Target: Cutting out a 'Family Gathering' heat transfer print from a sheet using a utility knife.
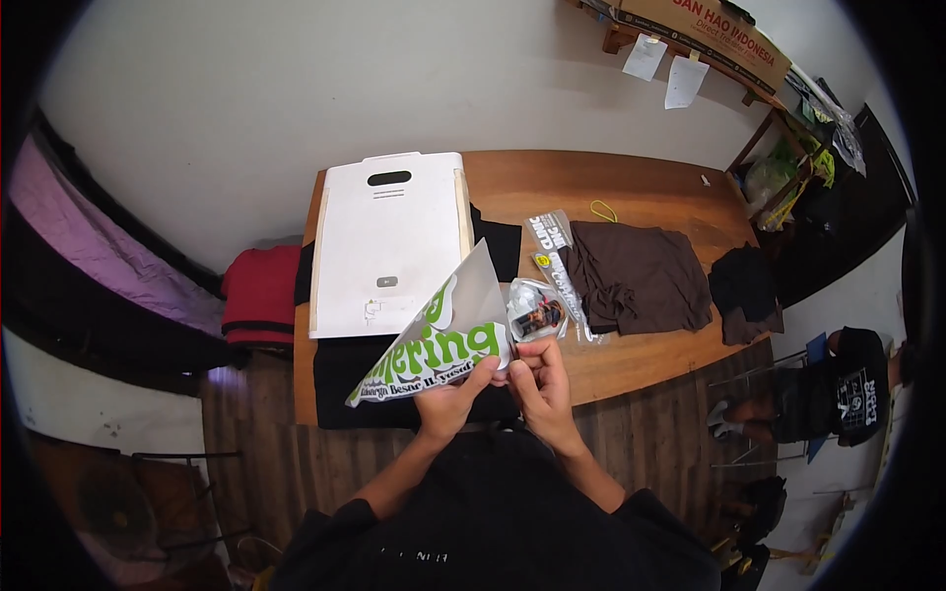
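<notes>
Shirt (498, 527) nearest; hands (448, 406) (545, 396) grip sheet (448, 337) by right corner.

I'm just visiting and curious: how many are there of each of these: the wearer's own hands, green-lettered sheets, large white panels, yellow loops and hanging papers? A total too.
Own hands: 2 (left hand, right hand)
Green-lettered sheet: 1
Large white panel: 1
Yellow loop: 1
Hanging papers: 2
Total: 7

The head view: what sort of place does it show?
Probably a garment-printing workroom, judging by the green-lettered translucent sheet, brown fabric on the wooden table, and black fabric partly under a white panel.
</notes>
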The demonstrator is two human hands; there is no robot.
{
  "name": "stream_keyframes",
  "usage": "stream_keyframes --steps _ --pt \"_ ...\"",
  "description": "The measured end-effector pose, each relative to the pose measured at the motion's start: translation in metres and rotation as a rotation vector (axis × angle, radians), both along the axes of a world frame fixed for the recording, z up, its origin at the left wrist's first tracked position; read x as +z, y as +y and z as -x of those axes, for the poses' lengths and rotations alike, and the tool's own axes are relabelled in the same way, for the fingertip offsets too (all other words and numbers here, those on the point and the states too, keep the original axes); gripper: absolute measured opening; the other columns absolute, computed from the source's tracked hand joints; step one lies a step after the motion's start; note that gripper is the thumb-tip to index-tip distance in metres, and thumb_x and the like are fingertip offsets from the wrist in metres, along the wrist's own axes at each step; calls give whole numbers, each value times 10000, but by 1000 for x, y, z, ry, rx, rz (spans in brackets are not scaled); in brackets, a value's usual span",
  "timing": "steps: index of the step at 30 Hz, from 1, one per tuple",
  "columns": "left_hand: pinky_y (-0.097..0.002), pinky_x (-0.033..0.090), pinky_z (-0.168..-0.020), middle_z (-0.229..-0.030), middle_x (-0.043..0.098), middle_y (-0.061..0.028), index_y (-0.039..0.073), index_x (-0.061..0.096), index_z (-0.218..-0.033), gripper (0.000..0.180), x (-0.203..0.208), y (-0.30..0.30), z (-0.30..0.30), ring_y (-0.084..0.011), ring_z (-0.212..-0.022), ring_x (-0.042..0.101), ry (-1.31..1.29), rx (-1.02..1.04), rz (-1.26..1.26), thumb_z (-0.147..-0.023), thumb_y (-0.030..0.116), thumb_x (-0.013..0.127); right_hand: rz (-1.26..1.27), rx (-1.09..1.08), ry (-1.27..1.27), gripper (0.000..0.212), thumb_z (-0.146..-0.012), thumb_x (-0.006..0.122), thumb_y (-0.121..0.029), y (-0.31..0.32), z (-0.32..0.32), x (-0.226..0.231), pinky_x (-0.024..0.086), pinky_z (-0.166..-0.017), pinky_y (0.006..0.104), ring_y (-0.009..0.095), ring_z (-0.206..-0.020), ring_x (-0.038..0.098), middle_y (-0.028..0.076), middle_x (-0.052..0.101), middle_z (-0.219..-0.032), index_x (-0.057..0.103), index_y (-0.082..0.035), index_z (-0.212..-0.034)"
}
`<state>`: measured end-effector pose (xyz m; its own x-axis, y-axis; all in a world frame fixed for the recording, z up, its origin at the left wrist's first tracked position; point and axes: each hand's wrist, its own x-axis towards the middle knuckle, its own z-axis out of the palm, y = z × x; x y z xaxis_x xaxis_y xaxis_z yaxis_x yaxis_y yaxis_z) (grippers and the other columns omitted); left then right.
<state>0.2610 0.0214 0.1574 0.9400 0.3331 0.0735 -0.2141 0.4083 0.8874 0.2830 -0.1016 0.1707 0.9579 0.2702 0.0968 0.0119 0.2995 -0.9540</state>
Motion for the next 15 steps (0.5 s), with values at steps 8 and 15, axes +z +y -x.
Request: stream_keyframes --steps 8,15 --pt "-239 549 -627 -835 657 -88 -53 600 -954 162 3 0 -1 -133 -691 644 -13 7 -15 -804 -62 663 -4 -4 8 143 -954 475 -70 1 1 0 359 -539 144 9 -647 489 15 562 -817 399 -53 -1073" --pt "-240 551 -630 -845 657 -93 -55 597 -966 167 6 0 -1 -140 -695 646 -28 -11 14 -812 -50 662 -56 24 4 126 -944 489 -38 -4 3 -7 496 -731 218 92 -819 607 88 621 -901 414 -2 -1039"
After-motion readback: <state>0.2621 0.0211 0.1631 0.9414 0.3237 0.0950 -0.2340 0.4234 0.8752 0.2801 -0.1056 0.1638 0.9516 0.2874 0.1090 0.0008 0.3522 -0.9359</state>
